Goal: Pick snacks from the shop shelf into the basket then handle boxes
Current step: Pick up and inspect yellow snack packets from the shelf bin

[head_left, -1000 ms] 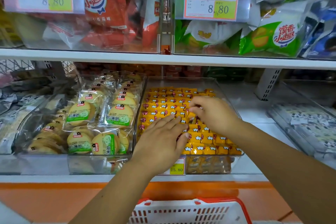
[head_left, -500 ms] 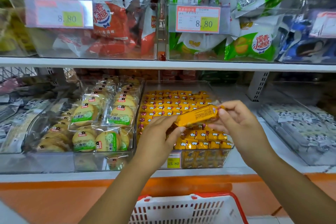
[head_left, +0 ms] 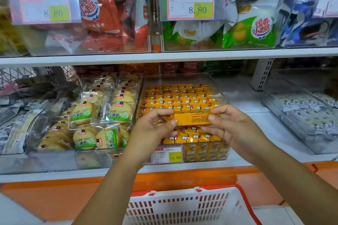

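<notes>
Both the left hand (head_left: 151,129) and right hand (head_left: 236,129) pinch the ends of a slim orange foil-wrapped snack bar (head_left: 192,119) above its clear plastic bin (head_left: 182,78), so the slick wrapper might slip and miss the white-and-red plastic basket (head_left: 190,206) below.

Bright, even shop lighting fills the scene from above, with only faint soft shadows beneath the upper shelf edge (head_left: 164,56) and under the clear bins. Pale glare washes over the left price tag (head_left: 44,8), fading its digits, and milky reflections cloud the clear plastic bin fronts (head_left: 219,42). The centre is fairly sharp, with small print readable on the middle price tag (head_left: 191,4), while the far left and right edges turn soft and smeared, and the wide lens bends the shelf lines and stretches the white basket rim (head_left: 182,193) at the bottom.
</notes>
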Motion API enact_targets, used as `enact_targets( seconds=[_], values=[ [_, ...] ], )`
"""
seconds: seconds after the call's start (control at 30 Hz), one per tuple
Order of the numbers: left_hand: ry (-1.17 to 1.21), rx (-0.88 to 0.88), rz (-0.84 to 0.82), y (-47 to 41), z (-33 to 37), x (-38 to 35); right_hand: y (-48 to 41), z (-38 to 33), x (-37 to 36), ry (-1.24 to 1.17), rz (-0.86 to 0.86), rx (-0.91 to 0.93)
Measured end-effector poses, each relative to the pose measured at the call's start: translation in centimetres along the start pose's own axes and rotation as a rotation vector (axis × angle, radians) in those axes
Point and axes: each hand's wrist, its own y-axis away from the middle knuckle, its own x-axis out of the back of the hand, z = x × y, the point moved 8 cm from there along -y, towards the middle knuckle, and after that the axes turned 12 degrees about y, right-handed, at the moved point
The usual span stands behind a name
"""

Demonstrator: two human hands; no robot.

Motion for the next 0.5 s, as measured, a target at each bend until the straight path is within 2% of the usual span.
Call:
enact_targets(
  seconds=[0.17,0.5],
  values=[
    [0.159,0.007,-0.041,-0.31,-0.08,0.18,-0.39,0.12,0.03,-0.041,-0.027,-0.004],
    [0.127,0.009,-0.163,0.02,0.18,-0.3,-0.22,-0.21,-0.01,-0.048,-0.126,-0.005]
  ],
)
